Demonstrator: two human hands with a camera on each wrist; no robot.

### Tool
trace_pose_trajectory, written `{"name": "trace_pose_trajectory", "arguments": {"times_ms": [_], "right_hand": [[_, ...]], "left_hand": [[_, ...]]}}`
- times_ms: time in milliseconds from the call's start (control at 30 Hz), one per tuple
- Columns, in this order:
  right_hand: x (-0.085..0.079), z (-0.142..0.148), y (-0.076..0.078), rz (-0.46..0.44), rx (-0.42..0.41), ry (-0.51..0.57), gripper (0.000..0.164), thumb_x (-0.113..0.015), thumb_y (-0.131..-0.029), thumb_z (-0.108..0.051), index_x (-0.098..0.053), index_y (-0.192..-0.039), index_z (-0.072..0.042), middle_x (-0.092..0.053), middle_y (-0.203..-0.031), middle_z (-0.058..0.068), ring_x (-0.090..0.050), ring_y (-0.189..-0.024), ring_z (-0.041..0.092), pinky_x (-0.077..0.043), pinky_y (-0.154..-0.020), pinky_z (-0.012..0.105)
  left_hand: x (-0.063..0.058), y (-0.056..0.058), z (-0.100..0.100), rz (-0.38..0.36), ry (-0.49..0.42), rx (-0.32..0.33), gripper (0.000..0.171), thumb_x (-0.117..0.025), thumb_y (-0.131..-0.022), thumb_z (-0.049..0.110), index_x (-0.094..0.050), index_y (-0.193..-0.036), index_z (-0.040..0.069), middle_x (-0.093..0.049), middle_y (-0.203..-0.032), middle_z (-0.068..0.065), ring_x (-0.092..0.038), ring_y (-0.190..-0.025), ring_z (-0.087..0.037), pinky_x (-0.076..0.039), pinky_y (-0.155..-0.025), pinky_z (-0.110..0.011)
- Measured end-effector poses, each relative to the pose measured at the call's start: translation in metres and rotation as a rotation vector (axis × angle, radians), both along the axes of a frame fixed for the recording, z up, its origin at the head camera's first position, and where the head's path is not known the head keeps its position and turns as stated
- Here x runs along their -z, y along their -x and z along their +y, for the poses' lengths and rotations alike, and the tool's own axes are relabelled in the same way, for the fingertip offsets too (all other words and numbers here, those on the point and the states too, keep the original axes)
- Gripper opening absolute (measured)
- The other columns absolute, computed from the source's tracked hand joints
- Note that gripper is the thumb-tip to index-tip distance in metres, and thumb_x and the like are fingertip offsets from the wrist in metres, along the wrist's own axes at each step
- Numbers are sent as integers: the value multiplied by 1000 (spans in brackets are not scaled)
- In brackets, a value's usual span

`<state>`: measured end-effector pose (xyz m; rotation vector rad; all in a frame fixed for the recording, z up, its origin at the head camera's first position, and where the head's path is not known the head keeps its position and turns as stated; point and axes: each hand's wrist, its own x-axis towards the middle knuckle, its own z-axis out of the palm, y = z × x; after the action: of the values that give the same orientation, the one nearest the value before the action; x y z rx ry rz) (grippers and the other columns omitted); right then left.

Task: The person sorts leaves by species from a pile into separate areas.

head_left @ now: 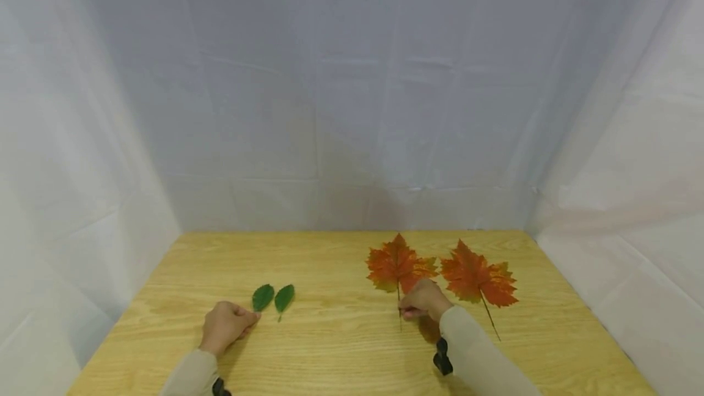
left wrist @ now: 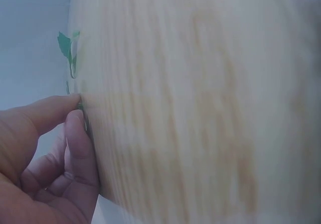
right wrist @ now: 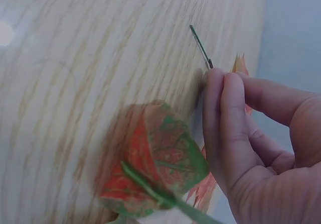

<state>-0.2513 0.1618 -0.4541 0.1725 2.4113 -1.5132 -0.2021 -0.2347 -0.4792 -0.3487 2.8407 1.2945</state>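
Observation:
Two small green leaves lie side by side on the left of the wooden table. My left hand [head_left: 228, 326] pinches the base of the nearer green leaf [head_left: 263, 297] between thumb and finger. Just right of it, the other green leaf [head_left: 284, 298] lies untouched. On the right, my right hand [head_left: 426, 300] pinches the thin stem [right wrist: 199, 44] of an orange-red maple leaf [head_left: 397, 263], and part of that leaf is behind the hand. A second maple leaf [head_left: 472, 274] lies to the right, its dark stem [head_left: 489, 315] pointing toward the front.
The light wooden table [head_left: 330, 347] has a straight back edge. A pale sheet [head_left: 352, 109] hangs behind it, and more white sheeting [head_left: 632, 170] flanks both sides. Dark wrist straps [head_left: 442, 357] sit at the sleeves.

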Motion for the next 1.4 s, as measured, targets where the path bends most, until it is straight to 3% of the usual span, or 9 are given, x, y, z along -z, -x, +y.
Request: {"name": "trace_pose_trajectory", "arguments": {"times_ms": [200,467,700,900,1067,1200,1300,1400], "right_hand": [[0,-3,-2,24,8,-42,4,-70,-78,8,-72,-78,11,-69,-66,16,-63,-50,15,-56,-55,30],[5,-5,0,81,13,-70,10,-70,-72,12,-67,-63,9,-66,-60,14,-63,-48,17,-56,-52,31],[4,-5,3,79,-30,-146,8,-69,-71,12,-69,-64,8,-66,-58,13,-63,-48,18,-56,-51,32],[4,-6,3,85,-35,-147,9,-69,-70,12,-69,-62,8,-65,-56,12,-62,-47,18,-56,-51,33],[-2,-1,5,81,-59,-109,21,-66,-72,9,-60,-53,0,-53,-48,3,-48,-42,12,-47,-46,28],[-18,9,8,101,-102,-107,14,-66,-84,-6,-66,-77,7,-63,-72,8,-56,-60,16,-51,-55,33],[-39,23,8,153,-155,-165,34,-62,-94,-23,-65,-113,5,-65,-109,16,-64,-93,27,-54,-79,44],[-63,40,7,222,-208,-209,38,-57,-98,-30,-61,-123,-2,-60,-123,16,-58,-109,33,-50,-88,50]], "left_hand": [[0,0,0,-9,-14,-4,23,-74,-83,18,-71,-70,0,-63,-56,-1,-56,-49,-11,-48,-47,-26],[-1,0,0,8,-1,1,22,-74,-83,17,-70,-70,-1,-62,-55,0,-56,-48,-11,-47,-47,-25],[-1,-1,0,1,-4,-4,22,-74,-82,18,-71,-70,-1,-62,-55,0,-56,-48,-11,-46,-47,-25],[-1,-1,-2,2,0,-6,22,-74,-83,18,-71,-71,-1,-62,-56,-1,-56,-48,-10,-47,-47,-25],[-2,-2,-2,-2,-14,0,23,-74,-83,18,-70,-72,-2,-62,-57,-1,-56,-49,-10,-49,-49,-25],[-6,-3,-6,2,0,35,22,-75,-82,17,-71,-73,-2,-62,-57,-1,-57,-50,-10,-51,-50,-24],[-16,-2,-13,26,59,92,21,-73,-83,17,-72,-72,-1,-62,-57,-2,-54,-49,-11,-47,-49,-24],[-35,1,-22,63,140,157,22,-72,-85,19,-71,-76,-1,-64,-63,-4,-55,-54,-14,-46,-50,-27]]}}
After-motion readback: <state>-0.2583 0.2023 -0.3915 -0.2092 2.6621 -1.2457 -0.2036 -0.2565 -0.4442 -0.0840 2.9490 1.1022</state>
